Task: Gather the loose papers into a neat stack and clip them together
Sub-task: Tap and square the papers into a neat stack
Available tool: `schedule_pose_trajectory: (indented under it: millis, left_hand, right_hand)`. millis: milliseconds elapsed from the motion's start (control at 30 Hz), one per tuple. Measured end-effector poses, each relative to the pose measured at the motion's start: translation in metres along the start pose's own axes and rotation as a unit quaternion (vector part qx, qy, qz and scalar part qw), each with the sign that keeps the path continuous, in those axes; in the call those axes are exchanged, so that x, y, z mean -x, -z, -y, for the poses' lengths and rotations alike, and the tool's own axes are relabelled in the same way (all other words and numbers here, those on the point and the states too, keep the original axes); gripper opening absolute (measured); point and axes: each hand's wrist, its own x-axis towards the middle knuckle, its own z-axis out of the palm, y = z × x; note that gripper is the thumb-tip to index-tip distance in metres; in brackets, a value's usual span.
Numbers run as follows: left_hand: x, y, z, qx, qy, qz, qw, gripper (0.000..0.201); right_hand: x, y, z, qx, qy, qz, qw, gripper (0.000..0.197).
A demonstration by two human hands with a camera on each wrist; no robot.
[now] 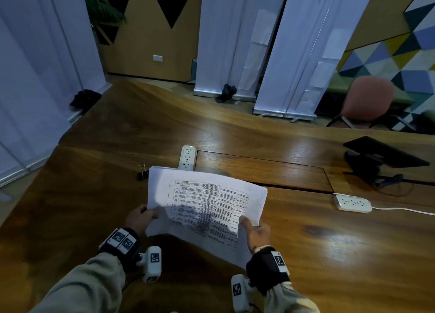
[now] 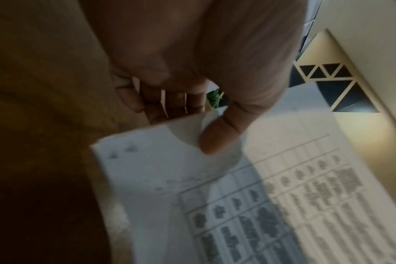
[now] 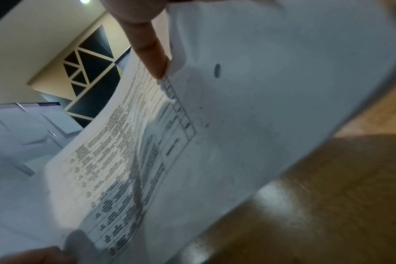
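Note:
A stack of white papers [image 1: 204,199] with a printed table on the top sheet is held up off the wooden table [image 1: 306,253] between both hands. My left hand [image 1: 141,218] pinches the papers' left edge, thumb on top [image 2: 217,139] and fingers underneath. My right hand [image 1: 255,230] grips the right edge, its thumb [image 3: 151,53] pressed on the top sheet [image 3: 260,107]. The sheets [image 2: 237,196] bow and overlap unevenly. A black binder clip [image 1: 142,172] with silver handles lies on the table just beyond the papers' far left corner.
A white power strip [image 1: 187,157] lies behind the papers, and another [image 1: 353,203] with its cable lies to the right. A black stand [image 1: 376,159] sits at the far right. Roll-up banners [image 1: 235,53] and a pink chair [image 1: 367,98] stand beyond the table.

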Motion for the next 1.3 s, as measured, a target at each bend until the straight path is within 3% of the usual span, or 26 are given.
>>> schedule_pose_trajectory:
  millis: [100,167,300,400,500,567,700,800,867,967,1033,1100,1200,1300]
  left_hand:
    - [-0.018,0.002,0.025,0.060,0.043,0.042,0.996,0.072]
    - [0.014,-0.004,0.008,0.155,0.052,0.073,0.984,0.087]
    - [0.042,-0.019,-0.005,0.355,0.031,0.112,0.928,0.055]
    - [0.051,-0.042,-0.004,0.405,0.037,0.167,0.898,0.064]
    - [0.063,-0.069,-0.004,0.307,0.065,0.158,0.936,0.056]
    - [0.053,-0.079,0.008,0.239,0.089,0.134,0.958,0.071]
    - [0.053,-0.086,0.015,0.263,0.129,0.135,0.947,0.053]
    - [0.059,-0.091,0.018,0.261,0.149,0.146,0.942,0.046]
    - [0.050,-0.091,0.023,0.258,0.163,0.134,0.943,0.051]
    - [0.040,-0.089,0.020,0.274,0.153,0.060,0.948,0.054]
    - [0.044,-0.088,0.004,0.274,0.093,-0.012,0.957,0.044]
    - [0.053,-0.083,-0.021,0.250,-0.016,-0.060,0.966,0.038]
    - [0.080,-0.068,-0.065,0.189,-0.171,-0.061,0.965,0.024]
    - [0.103,-0.051,-0.101,0.145,-0.261,-0.020,0.954,0.018]
  right_hand:
    - [0.007,0.001,0.011,-0.030,0.008,0.000,1.000,0.012]
    - [0.012,-0.001,0.017,-0.049,0.013,0.008,0.999,0.008]
    - [0.019,-0.003,0.023,-0.086,-0.007,-0.014,0.996,0.012]
    - [0.016,-0.005,0.020,-0.088,-0.048,-0.022,0.995,0.015]
    - [0.014,-0.010,0.010,-0.069,-0.114,-0.025,0.991,0.019]
    - [0.013,-0.010,0.000,-0.057,-0.155,-0.029,0.986,0.024]
    - [0.014,-0.001,-0.023,-0.053,-0.240,-0.049,0.968,0.030]
    - [0.006,0.000,-0.055,-0.011,-0.268,-0.036,0.963,0.086]
    - [-0.002,0.002,-0.071,0.016,-0.278,-0.026,0.960,0.082]
    - [0.001,-0.001,-0.078,-0.012,-0.286,0.009,0.958,0.091]
    - [-0.006,-0.002,-0.092,-0.037,-0.278,0.035,0.959,0.090]
    - [0.006,-0.002,-0.069,-0.062,-0.262,0.057,0.961,0.085]
    - [0.020,0.000,-0.022,-0.150,-0.212,0.078,0.963,0.055]
    - [0.009,0.010,0.001,-0.205,-0.132,0.088,0.966,0.046]
